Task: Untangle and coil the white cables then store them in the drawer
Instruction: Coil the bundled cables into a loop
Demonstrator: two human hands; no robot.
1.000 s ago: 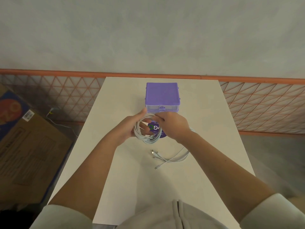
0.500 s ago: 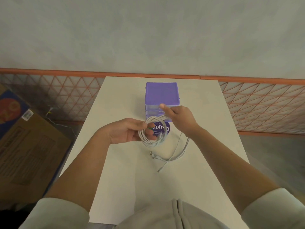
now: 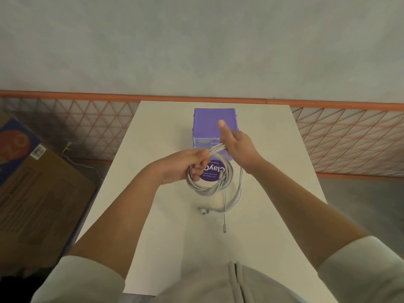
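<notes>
Head view: left hand [image 3: 183,166] grips white cable coil [image 3: 209,182], fingers curled through loop. Right hand [image 3: 238,147] pinches strands at coil top, index finger straight. Loose cable ends [image 3: 225,212] trail on tabletop [image 3: 175,237] below hands. Purple drawer box [image 3: 214,121] just beyond hands; purple sticker [image 3: 213,173] shows through coil.

A plain indoor room, perhaps a storeroom or workroom, is being shown, though the exact kind cannot be told. 1 white table [image 3: 166,215] is being set against a bare grey wall [image 3: 196,44] with orange-patterned tiling [image 3: 349,138], and 1 cardboard box [image 3: 37,193] is being kept on the floor.
</notes>
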